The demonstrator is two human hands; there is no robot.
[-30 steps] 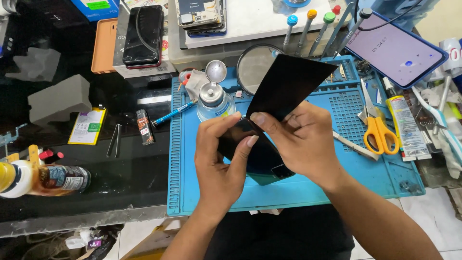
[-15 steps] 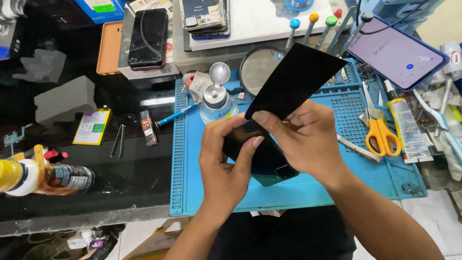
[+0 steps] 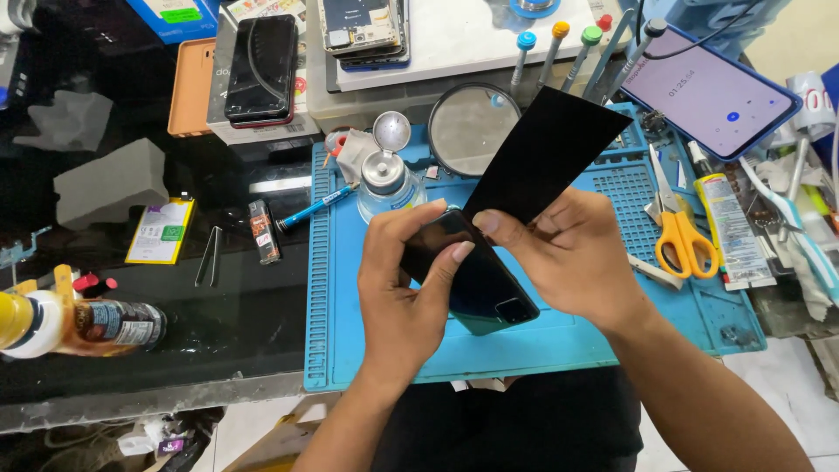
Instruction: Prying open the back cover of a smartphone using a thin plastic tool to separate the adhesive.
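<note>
I am looking at the grip first: the left hand (image 3: 398, 288) is cupping a dark phone (image 3: 472, 275), fingers curled round its near-left edge and the thumb lying across its glossy face. The right hand (image 3: 572, 258) is pinching the lower end of a black film sheet (image 3: 542, 153) between thumb and forefinger, right where the sheet is meeting the phone's top corner.

Compared with a second ago, the hands and the phone are sitting a little lower over the blue work mat (image 3: 524, 350), and the left thumb is reaching further across the glass; the sheet is keeping its steep tilt. I am reading that as the sheet being partly lifted off the phone, or partly laid on (I cannot tell which from here).

The phone is hanging just above the mat's middle, long axis running from upper left to lower right, camera block at the lower right end. The sheet is pointing the other way, up and to the right, its free end over the back of the mat.

Further out, a pump bottle (image 3: 384, 179) and a round magnifier (image 3: 472, 129) are standing behind the hands, yellow scissors (image 3: 677, 236) are lying to the right, and a lit phone (image 3: 708, 92) is propped at the desk's far right. Tweezers (image 3: 208, 255) are lying on the black desk (image 3: 175, 332) to the left.
</note>
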